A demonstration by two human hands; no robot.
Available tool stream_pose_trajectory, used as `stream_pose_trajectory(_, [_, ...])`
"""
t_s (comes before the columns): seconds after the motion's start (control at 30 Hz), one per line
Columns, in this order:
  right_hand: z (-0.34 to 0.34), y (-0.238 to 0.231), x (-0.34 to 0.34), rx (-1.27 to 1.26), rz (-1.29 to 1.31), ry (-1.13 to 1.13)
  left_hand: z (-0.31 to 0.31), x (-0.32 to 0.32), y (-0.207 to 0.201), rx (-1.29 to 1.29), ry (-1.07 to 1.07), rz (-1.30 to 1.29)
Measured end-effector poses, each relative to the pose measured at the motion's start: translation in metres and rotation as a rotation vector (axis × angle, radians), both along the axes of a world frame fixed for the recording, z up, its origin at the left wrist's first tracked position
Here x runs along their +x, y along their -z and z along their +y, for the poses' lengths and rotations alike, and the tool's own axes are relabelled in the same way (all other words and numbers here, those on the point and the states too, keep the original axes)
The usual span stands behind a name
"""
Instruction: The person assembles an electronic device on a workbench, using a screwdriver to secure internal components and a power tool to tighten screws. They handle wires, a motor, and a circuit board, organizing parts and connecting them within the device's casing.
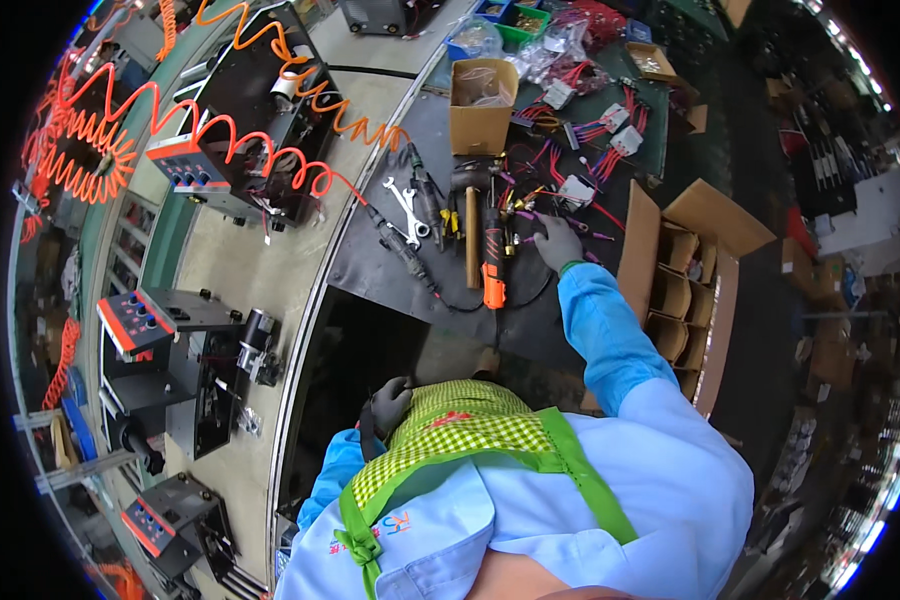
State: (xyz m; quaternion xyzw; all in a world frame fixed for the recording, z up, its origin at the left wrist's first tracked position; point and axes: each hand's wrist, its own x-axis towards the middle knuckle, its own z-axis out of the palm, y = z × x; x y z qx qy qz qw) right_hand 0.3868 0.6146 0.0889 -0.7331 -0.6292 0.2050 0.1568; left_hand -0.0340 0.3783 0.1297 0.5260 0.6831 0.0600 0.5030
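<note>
My right hand (560, 244), in a grey glove, reaches over the dark mat at the right of the tools. Its fingers are stretched apart beside small purple-ended and brass parts (516, 213). Close to its left lie an orange-and-black power tool (493, 283) and a hammer with a wooden handle (472, 240). Low beside the green checked apron (470, 430) is my gloved left hand (392, 404), its fingers curled. A dark strap-like piece (370, 432) hangs by it; whether the fingers hold anything is hidden.
Two wrenches (408, 212) and an air tool (402, 252) on a red coiled hose lie left. Wired connectors (625, 140) and a small carton (483, 110) stand beyond. A divided cardboard box (727, 330) flanks my right arm. Machine housings (175, 325) line the left conveyor.
</note>
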Motion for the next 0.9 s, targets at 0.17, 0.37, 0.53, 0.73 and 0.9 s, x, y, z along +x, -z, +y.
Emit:
stream_pose_trajectory(0.17, [0.044,0.028,-0.026,-0.100,-0.165,0.040,0.009,0.009,-0.046,-0.005,-0.022,0.136])
stream_pose_trajectory(0.37, [0.049,0.018,-0.034,-0.126,-0.391,-0.215,0.024,0.016,-0.039,0.021,0.096,0.115])
stream_pose_trajectory(0.53, [0.059,0.028,-0.056,-0.123,-0.345,-0.009,0.051,0.031,-0.037,0.108,0.214,0.096])
stream_pose_trajectory(0.73, [0.037,0.039,-0.080,-0.161,-0.240,0.155,0.055,0.020,-0.018,0.120,0.281,0.136])
stream_pose_trajectory(0.9, [0.057,0.051,-0.051,-0.048,-0.242,0.006,0.055,0.026,-0.045,0.075,0.254,0.173])
